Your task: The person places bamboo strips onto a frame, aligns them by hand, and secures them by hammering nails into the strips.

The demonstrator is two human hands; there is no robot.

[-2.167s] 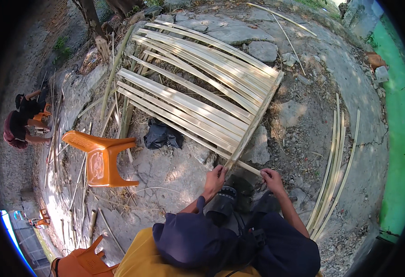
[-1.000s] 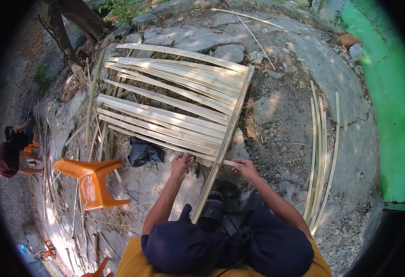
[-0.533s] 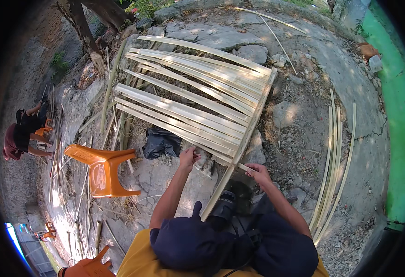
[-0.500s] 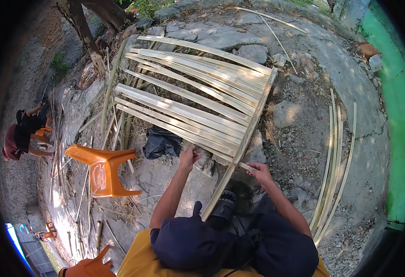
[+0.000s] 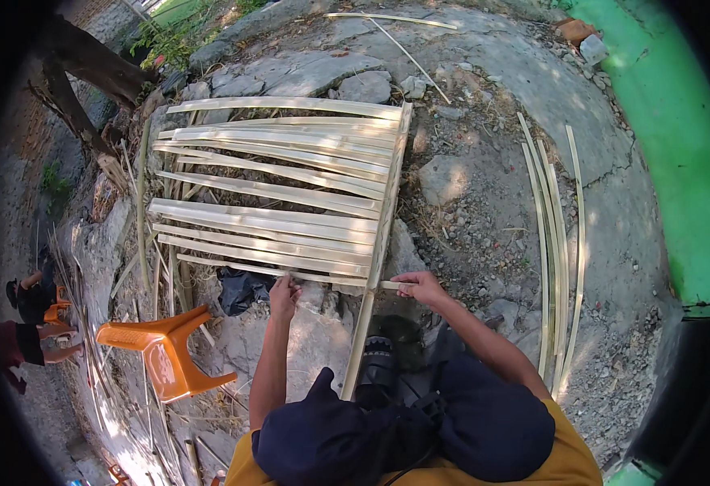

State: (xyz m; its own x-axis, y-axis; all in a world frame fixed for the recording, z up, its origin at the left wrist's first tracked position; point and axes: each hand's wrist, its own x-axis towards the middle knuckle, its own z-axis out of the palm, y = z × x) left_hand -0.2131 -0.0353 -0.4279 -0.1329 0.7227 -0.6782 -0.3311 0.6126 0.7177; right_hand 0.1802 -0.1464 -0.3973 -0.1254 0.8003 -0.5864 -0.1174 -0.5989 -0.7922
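Pale bamboo strips (image 5: 274, 219) lie side by side in front of me, their right ends meeting a long bamboo crosspiece (image 5: 358, 344) that runs toward my feet. My right hand (image 5: 421, 290) pinches the short end of the nearest bamboo strip (image 5: 335, 280), just right of the crosspiece. Further left along that same strip is my left hand (image 5: 284, 298), fingers closed at its near edge; the fingertips are small, but they appear to grip it. The strip passes the crosspiece at their crossing; whether over or under is hard to see.
An orange plastic chair (image 5: 165, 360) lies tipped at left, near a black plastic bag (image 5: 243, 290). More strips (image 5: 556, 259) lie on the right by a green wall (image 5: 654, 146). Another person (image 5: 19, 344) bends at far left. A tree trunk (image 5: 88, 61) stands behind.
The whole view has turned, so the strips sit further left and more level. My hands are slightly further apart along the nearest strip, which my right hand still pinches.
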